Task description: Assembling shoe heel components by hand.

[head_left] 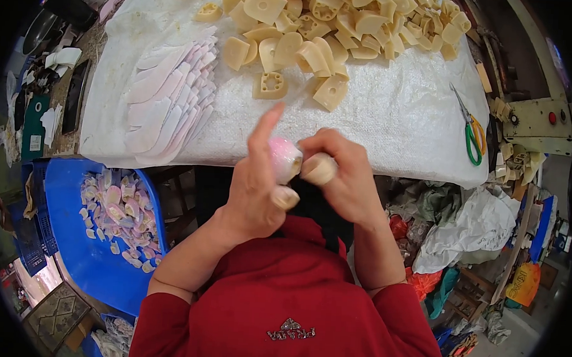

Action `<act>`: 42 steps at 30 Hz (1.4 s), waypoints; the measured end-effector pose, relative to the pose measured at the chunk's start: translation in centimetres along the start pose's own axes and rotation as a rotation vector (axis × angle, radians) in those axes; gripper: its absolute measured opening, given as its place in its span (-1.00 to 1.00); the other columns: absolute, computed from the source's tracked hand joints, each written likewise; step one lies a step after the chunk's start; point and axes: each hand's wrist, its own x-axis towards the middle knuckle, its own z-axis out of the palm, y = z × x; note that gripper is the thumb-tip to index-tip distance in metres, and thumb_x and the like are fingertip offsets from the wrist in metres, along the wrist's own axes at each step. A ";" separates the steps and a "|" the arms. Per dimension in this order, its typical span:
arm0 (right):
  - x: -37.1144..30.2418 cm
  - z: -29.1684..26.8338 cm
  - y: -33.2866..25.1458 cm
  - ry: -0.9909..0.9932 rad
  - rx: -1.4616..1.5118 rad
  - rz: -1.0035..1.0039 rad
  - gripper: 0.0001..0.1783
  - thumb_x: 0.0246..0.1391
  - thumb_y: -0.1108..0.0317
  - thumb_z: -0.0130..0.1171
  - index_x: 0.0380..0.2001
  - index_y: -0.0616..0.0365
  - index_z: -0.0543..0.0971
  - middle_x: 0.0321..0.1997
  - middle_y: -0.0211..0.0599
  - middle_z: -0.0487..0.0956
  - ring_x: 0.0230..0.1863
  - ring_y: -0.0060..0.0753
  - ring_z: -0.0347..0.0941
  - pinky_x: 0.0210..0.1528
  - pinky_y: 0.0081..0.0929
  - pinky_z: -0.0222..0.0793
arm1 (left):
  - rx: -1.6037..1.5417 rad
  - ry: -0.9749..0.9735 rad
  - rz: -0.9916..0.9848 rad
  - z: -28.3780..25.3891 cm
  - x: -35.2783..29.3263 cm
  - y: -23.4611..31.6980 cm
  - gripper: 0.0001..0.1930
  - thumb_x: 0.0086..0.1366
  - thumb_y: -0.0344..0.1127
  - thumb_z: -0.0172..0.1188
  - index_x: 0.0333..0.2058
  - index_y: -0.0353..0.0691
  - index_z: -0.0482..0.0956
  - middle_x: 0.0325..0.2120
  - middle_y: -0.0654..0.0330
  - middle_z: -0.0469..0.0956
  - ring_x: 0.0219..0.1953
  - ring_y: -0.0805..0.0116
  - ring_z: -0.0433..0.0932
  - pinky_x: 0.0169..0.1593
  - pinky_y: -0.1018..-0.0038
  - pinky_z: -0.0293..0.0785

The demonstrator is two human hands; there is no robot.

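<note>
Just over the table's near edge, my left hand (255,190) grips a small shoe heel (285,159) with a shiny pink-and-white covering. Its index finger is raised, and a pale wrap sits on its thumb tip. On the other side my right hand (347,171) is closed, its curled index finger close against the heel. The thumb there also has a pale wrap; whatever these fingers pinch is hidden. Bare beige plastic heels (331,91) lie heaped beyond my hands, some showing holes in their bases. Fanned pink-white cover pieces (168,100) form a stack at the left.
A white woven sheet (390,132) covers the table. Green-and-orange-handled scissors (472,132) lie at its right edge. At my left stands a blue basin (73,233) holding many covered heels (123,213). Crumpled plastic bags (472,225) and a machine (536,122) are at the right.
</note>
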 end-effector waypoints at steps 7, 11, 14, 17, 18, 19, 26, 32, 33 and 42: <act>-0.4 0.6 0.4 0.106 0.299 -0.004 -0.69 0.05 0.23 0.18 -0.27 0.27 0.49 -0.51 -0.30 0.48 -0.48 -0.46 0.43 -0.43 -0.51 0.36 | 0.148 0.003 0.170 -0.2 0.1 0.2 -0.24 0.13 0.09 0.19 0.11 -0.38 0.17 -0.32 0.07 0.50 -0.39 0.28 0.52 -0.26 0.47 0.46; -0.3 0.4 1.0 0.087 0.374 -0.045 -0.72 0.17 0.22 0.06 -0.25 0.25 0.48 -0.49 -0.39 0.47 -0.48 -0.60 0.40 -0.47 -0.61 0.34 | -0.093 -0.021 -0.065 -1.1 -0.1 1.0 -0.54 0.06 -0.36 0.32 -0.05 -0.27 0.41 -0.30 0.10 0.51 -0.39 0.37 0.51 -0.27 0.54 0.45; 0.1 0.1 1.9 -0.037 0.693 0.208 -0.74 0.20 0.22 0.02 -0.31 0.22 0.47 -0.48 -0.42 0.46 -0.51 -0.66 0.36 -0.49 -0.66 0.31 | 0.028 -0.059 -0.006 -1.8 0.0 1.5 -0.51 -0.04 -0.56 0.25 -0.05 -0.29 0.41 -0.38 0.10 0.47 -0.44 0.34 0.49 -0.34 0.52 0.44; 0.5 -0.8 3.0 -0.114 0.805 0.234 -0.79 0.18 0.28 0.04 -0.42 0.20 0.43 -0.51 -0.43 0.46 -0.56 -0.72 0.29 -0.52 -0.68 0.27 | 0.254 -0.140 0.162 -2.4 0.8 2.4 -0.49 -0.08 -0.60 0.22 -0.05 -0.29 0.42 -0.42 0.11 0.44 -0.45 0.28 0.47 -0.38 0.47 0.42; 0.6 -1.2 3.1 -0.206 0.801 0.202 -0.83 0.15 0.32 0.07 -0.40 0.21 0.44 -0.46 -0.41 0.47 -0.50 -0.67 0.31 -0.45 -0.66 0.27 | 0.323 -0.159 0.256 -2.5 0.9 2.5 -0.48 -0.10 -0.63 0.20 -0.05 -0.29 0.42 -0.43 0.11 0.43 -0.45 0.26 0.46 -0.39 0.45 0.41; 0.6 -1.5 3.2 -0.298 0.795 0.169 -0.86 0.12 0.36 0.11 -0.39 0.21 0.44 -0.41 -0.38 0.47 -0.43 -0.62 0.33 -0.38 -0.64 0.27 | 0.320 -0.163 0.257 -2.3 0.8 2.4 -0.48 -0.10 -0.63 0.20 -0.05 -0.29 0.42 -0.43 0.11 0.43 -0.45 0.26 0.46 -0.39 0.45 0.41; -0.4 0.4 1.3 0.042 0.323 0.070 -0.87 0.12 0.38 0.07 -0.40 0.23 0.45 -0.54 -0.41 0.49 -0.60 -0.66 0.40 -0.57 -0.69 0.34 | 0.313 -0.073 0.291 -1.2 1.0 1.5 -0.47 -0.14 -0.51 0.38 -0.10 -0.28 0.43 -0.38 0.11 0.44 -0.45 0.28 0.49 -0.42 0.48 0.44; -0.8 0.9 3.6 -0.053 0.801 0.047 -0.77 0.19 0.24 0.04 -0.24 0.19 0.49 -0.28 -0.36 0.49 -0.46 -0.66 0.41 -0.47 -0.66 0.36 | 0.353 0.125 0.269 0.4 0.5 1.7 -0.52 -0.20 -0.42 0.47 -0.27 -0.30 0.42 -0.49 0.14 0.47 -0.55 0.30 0.52 -0.50 0.49 0.46; -0.8 1.2 3.8 -0.057 0.850 -0.043 -0.76 0.19 0.24 0.04 -0.22 0.19 0.49 -0.25 -0.36 0.48 -0.46 -0.66 0.40 -0.48 -0.67 0.35 | 0.352 0.151 0.274 0.6 0.6 1.9 -0.52 -0.21 -0.40 0.48 -0.31 -0.31 0.41 -0.54 0.14 0.46 -0.58 0.28 0.53 -0.52 0.48 0.46; -1.1 2.5 2.2 0.198 0.334 -0.014 -0.81 0.21 0.34 -0.03 -0.19 0.21 0.45 -0.22 -0.29 0.51 -0.20 -0.55 0.38 -0.12 -0.56 0.31 | 0.618 0.294 0.403 1.4 1.0 1.0 -0.51 -0.23 -0.34 0.49 -0.34 -0.30 0.38 -0.55 0.11 0.50 -0.59 0.23 0.54 -0.50 0.47 0.47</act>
